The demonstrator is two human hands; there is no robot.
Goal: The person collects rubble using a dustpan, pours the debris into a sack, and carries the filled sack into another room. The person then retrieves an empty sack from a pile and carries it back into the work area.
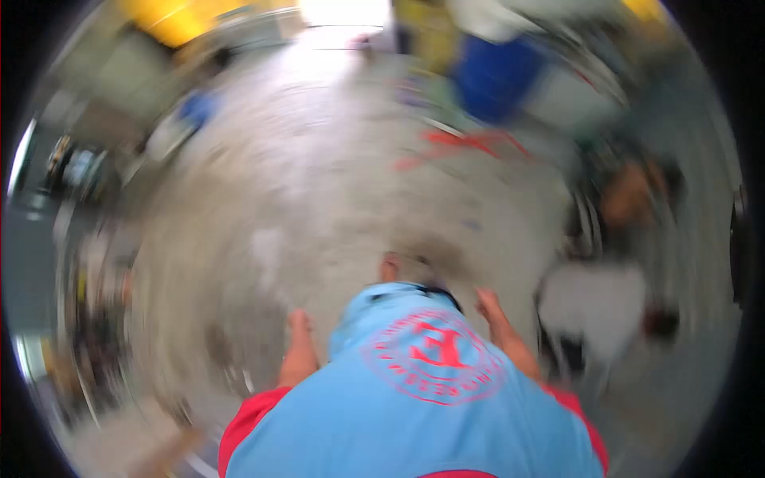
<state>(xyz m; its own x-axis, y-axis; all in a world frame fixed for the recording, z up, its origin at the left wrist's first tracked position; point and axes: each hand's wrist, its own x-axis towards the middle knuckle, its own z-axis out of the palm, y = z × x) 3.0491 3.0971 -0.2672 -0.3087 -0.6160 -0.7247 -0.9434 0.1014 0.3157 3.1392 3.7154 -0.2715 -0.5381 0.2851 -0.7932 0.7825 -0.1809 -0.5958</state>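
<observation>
Left hand point(300, 320) and right hand point(486, 303), closure indistinguishable, flank blue shirt point(351, 426): probably light, soft, best held by hem.

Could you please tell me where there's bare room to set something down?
The grey floor ahead of the left hand and right hand looks largely bare, bordered at right by the red strips. It's crowded around the blue container and pale seat-like object, and along the view's blurred left edge.

Blurred pale seat-like object point(594, 307) near the right hand point(487, 303)
</observation>
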